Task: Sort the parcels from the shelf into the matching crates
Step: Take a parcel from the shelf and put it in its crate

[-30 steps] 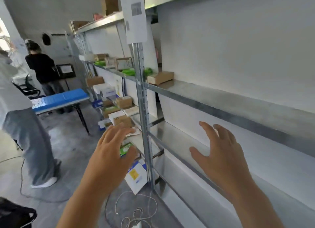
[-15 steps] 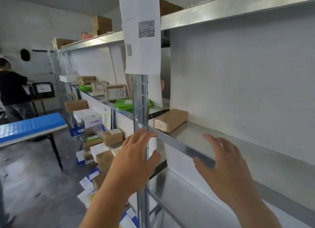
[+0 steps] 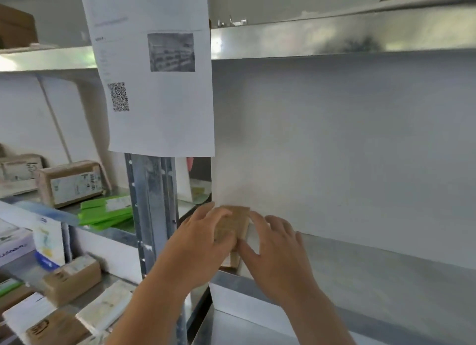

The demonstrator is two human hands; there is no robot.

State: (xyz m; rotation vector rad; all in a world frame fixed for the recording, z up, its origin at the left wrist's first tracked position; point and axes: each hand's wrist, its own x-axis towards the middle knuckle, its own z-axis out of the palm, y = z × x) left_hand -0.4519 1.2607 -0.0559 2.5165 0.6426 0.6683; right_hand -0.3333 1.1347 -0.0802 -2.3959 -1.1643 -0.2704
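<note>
Parcel (image 3: 233, 223) between both hands' grip

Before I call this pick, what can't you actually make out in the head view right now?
- Small brown parcel: label and front face, covered by the left hand and right hand.
- Grip: finger contact blurred.
- Paper sheet: text too small and blurred.
- Crates: outside the frame.

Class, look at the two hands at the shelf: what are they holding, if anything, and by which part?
Both hands hold the small brown parcel: left hand over its left side and top, right hand against its right side.
</note>
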